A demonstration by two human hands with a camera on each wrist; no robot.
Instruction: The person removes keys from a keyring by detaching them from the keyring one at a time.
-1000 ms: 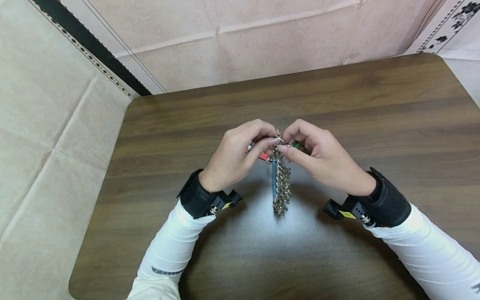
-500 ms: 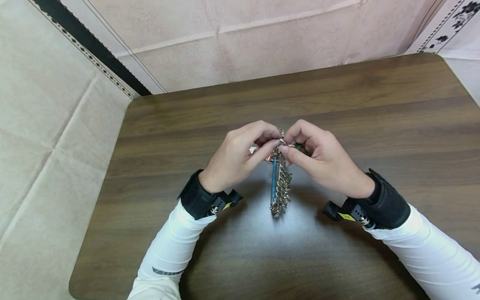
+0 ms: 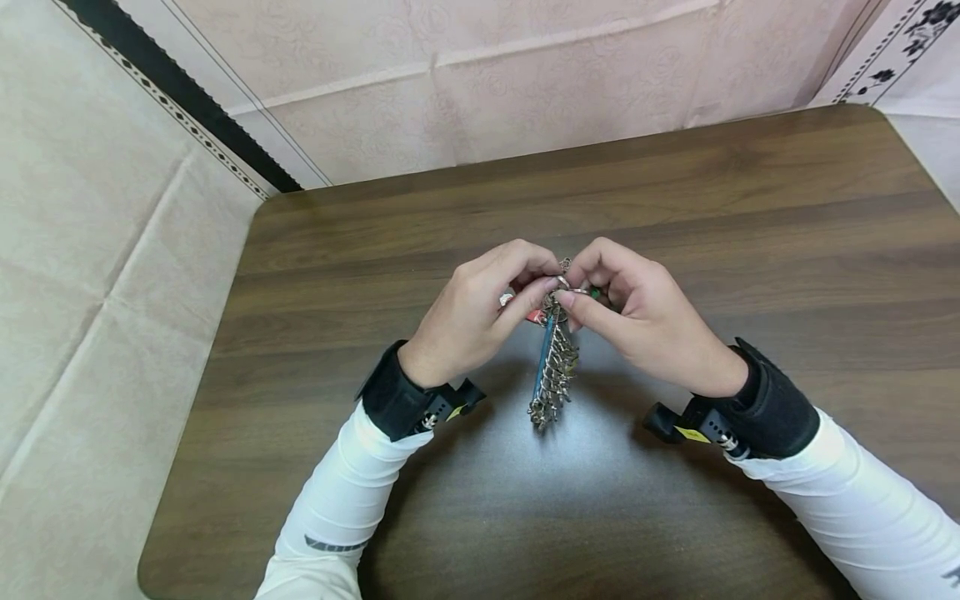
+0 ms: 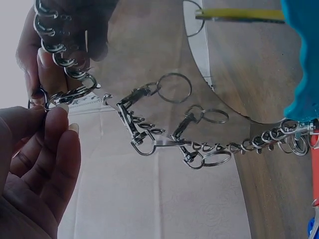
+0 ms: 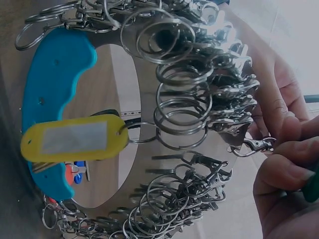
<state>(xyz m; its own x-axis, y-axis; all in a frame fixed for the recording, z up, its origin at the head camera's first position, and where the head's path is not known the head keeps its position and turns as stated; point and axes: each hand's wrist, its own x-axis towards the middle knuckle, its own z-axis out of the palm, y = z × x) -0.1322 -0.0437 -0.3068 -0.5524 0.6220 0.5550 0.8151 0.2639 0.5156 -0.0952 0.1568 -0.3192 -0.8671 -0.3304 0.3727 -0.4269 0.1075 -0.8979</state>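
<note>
A big metal ring with a blue handle [image 3: 542, 360] carries several snap clasps and split rings [image 3: 557, 379] and hangs over the dark wooden table [image 3: 750, 217]. My left hand [image 3: 552, 280] pinches one small clasp [image 4: 67, 95] at the top of the bundle. My right hand [image 3: 573, 289] pinches the same spot from the other side, close to a loose clasp [image 5: 254, 145], and a green piece [image 3: 594, 292] shows between its fingers. A yellow tag [image 5: 75, 137] hangs by the blue handle [image 5: 50, 94]. Red and blue tags are partly hidden behind my left hand.
The table's rounded edge [image 3: 247, 242] runs down the left, with pale cloth [image 3: 97, 275] beyond it. A pink patterned cloth [image 3: 487, 92] covers the wall behind. Both wrists wear black straps [image 3: 390, 392] over white sleeves.
The hanging bundle of clasps has swung a little to the left at its lower end. Both hands stay pinched together at the top, almost unmoved.
</note>
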